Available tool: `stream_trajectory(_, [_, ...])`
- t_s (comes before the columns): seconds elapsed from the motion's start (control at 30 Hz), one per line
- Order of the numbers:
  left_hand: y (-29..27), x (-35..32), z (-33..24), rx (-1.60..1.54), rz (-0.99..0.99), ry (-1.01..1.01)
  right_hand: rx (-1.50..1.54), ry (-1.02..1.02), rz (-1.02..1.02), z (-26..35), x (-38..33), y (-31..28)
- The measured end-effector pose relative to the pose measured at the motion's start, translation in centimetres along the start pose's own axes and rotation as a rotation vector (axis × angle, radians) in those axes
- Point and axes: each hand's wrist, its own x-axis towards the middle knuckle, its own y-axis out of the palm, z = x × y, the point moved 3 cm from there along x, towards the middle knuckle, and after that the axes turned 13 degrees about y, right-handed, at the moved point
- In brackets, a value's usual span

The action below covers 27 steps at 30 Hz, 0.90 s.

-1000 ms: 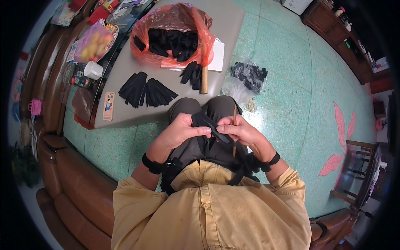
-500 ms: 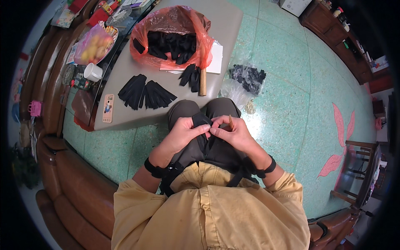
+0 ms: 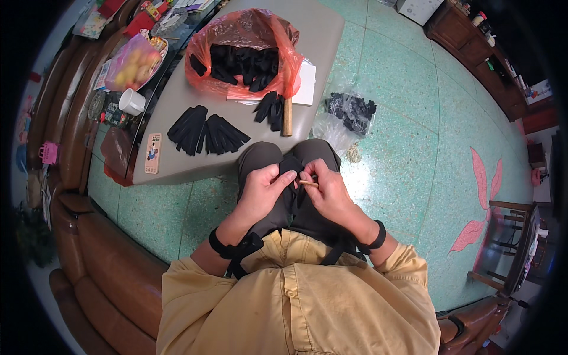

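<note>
At the far left, I see a grey bench (image 3: 183, 164) bearing a red bag (image 3: 236, 29). Nearer, the left hand (image 3: 263, 186) and right hand (image 3: 326, 188) sit almost closed; between them is a black cloth (image 3: 289, 165), pinched by the left, while the right grips a thin stick (image 3: 308, 183).
</note>
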Motion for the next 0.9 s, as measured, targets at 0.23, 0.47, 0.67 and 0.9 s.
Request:
stream_trajectory(0.23, [-0.2, 0.3, -0.5, -0.358, 0.189, -0.148, 0.075, -0.073, 0.136, -0.4, -0.1, -0.5])
stream_trajectory(0.47, [0.0, 0.3, 0.7, -0.494, 0.16, -0.171, 0.161, 0.056, 0.216, -0.1, -0.3, -1.0])
stream_trajectory(0.67, [0.2, 0.3, 0.4, -0.442, 0.152, -0.161, 0.315, 0.179, 0.279, -1.4, -0.2, -0.9])
stream_trajectory(0.9, [0.9, 0.1, -0.2, -0.49, -0.059, -0.091, 0.615, 0.313, 0.384, -1.4, -0.4, -1.0])
